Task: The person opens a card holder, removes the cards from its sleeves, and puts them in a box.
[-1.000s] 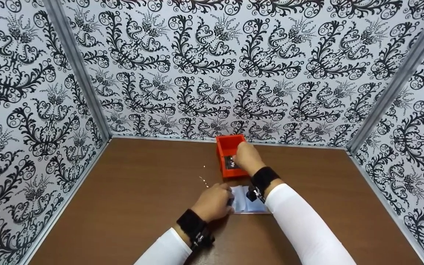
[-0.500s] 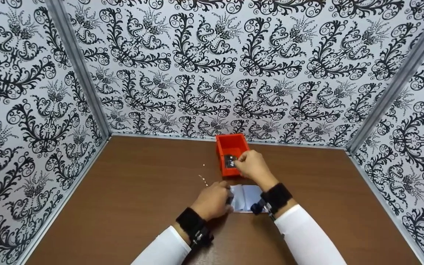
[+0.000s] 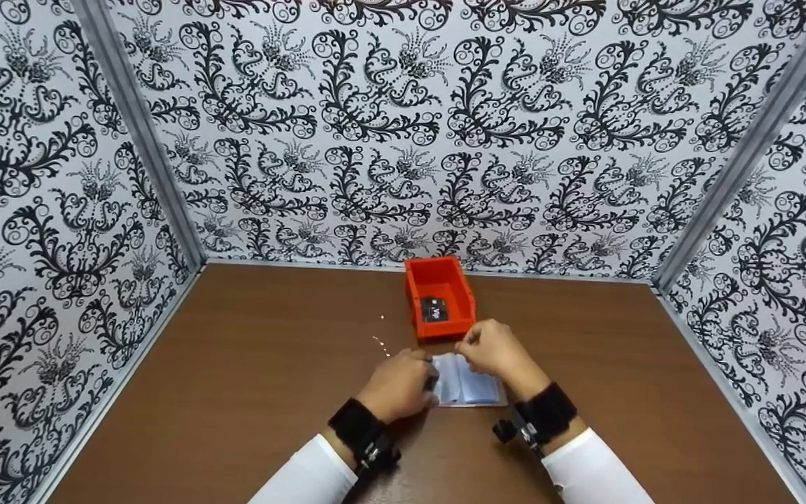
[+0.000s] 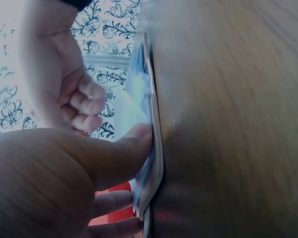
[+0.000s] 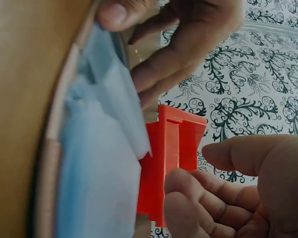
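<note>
A card holder (image 3: 480, 388) with clear bluish sleeves lies open on the brown table. My left hand (image 3: 397, 385) holds its left side, the thumb (image 4: 139, 136) pressing on the sleeves in the left wrist view. Over the holder's far part hovers my right hand (image 3: 494, 348). In the right wrist view its fingers (image 5: 181, 186) are loosely bent, thumb and forefinger apart, and nothing shows between them. Just beyond the holder stands a red bin (image 3: 445, 331) with a dark card (image 3: 434, 309) inside, printed in white.
Small pale bits (image 3: 380, 343) lie on the table (image 3: 270, 364) left of the bin. White walls (image 3: 403, 140) with black scrollwork enclose the back and both sides, with grey metal strips at the corners.
My right hand has drawn back from inside the red bin to above the card holder, with the dark card still in the bin. The left hand stays at the holder's left side.
</note>
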### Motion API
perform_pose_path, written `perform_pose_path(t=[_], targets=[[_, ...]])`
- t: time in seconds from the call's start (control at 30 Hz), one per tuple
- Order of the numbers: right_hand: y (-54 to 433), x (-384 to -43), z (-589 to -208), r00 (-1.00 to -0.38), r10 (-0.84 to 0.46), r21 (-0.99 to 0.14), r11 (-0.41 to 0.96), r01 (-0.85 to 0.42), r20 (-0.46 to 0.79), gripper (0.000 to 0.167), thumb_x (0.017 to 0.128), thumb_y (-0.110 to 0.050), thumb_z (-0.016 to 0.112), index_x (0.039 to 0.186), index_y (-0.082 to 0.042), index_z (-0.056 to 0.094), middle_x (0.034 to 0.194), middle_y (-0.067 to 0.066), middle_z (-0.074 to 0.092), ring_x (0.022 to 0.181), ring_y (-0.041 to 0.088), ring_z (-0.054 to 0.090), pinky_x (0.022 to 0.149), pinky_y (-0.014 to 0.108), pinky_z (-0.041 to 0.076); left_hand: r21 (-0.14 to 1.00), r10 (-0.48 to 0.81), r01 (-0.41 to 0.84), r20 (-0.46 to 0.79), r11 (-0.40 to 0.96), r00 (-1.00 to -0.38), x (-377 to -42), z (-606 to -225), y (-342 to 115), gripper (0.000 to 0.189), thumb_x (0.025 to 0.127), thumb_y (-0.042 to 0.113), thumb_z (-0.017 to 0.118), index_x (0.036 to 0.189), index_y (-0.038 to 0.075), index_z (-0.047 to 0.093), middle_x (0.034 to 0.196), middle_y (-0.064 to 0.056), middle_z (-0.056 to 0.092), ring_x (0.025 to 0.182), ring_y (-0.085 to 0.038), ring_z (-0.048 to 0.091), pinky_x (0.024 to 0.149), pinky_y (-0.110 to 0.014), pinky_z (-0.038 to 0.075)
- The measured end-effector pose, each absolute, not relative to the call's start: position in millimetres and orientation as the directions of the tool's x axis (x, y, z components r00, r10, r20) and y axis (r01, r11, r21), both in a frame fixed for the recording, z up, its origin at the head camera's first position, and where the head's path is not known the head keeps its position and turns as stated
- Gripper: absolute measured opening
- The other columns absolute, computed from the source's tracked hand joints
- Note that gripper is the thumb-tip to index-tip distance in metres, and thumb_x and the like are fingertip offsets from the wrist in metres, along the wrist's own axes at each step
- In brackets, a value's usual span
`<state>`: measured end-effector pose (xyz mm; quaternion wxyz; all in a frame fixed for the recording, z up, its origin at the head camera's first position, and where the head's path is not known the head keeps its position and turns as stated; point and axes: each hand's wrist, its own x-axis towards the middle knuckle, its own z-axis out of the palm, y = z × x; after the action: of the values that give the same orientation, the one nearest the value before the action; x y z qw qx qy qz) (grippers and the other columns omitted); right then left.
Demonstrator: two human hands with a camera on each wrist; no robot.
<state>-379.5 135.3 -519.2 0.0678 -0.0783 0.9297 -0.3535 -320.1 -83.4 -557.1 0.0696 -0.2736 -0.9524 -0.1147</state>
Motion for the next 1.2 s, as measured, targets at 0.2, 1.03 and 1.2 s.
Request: perform_pose_path(t=[0.2,1.03,1.2], targets=[[142.8,-375.5,-529.6,-0.959,-0.283,-0.626,0.753,-0.202,-0.031,0.014,0.093,-0.019,0.086,0.082,-0.012,0.081,0.072,0.0,0.076,0.059,0.01,0.066,0.056,0.024,0.053,0.167,0.518,0.552,0.209,0.817,-0.83,-321.6,-558.4,-85.9,0.029,0.088,0.036,0.096,0.11,0.018,0.088,0.131,-0.004,0.082,0.121,-0.024,0.078,0.117,-0.041,0.057],[151.3,-375.1,-538.7,-0.942,-0.332,-0.595,0.768,-0.237,-0.055,0.018,0.077,-0.004,0.091,0.088,-0.01,0.078,0.076,-0.001,0.069,0.067,0.013,0.062,0.06,0.025,0.05,0.224,0.503,0.54,0.203,0.811,-0.84,-319.7,-554.9,-84.2,0.029,0.086,0.034,0.099,0.105,0.016,0.086,0.111,-0.001,0.079,0.103,-0.024,0.074,0.095,-0.04,0.062],[152.2,-374.4,-538.1,-0.937,-0.349,-0.601,0.753,-0.267,-0.022,0.016,0.076,0.001,0.086,0.088,-0.007,0.08,0.074,-0.001,0.07,0.067,0.011,0.061,0.063,0.025,0.05,0.251,0.478,0.517,0.202,0.818,-0.855,-321.8,-557.2,-83.8,0.029,0.084,0.033,0.101,0.102,0.018,0.084,0.107,0.0,0.08,0.103,-0.025,0.074,0.086,-0.041,0.062]])
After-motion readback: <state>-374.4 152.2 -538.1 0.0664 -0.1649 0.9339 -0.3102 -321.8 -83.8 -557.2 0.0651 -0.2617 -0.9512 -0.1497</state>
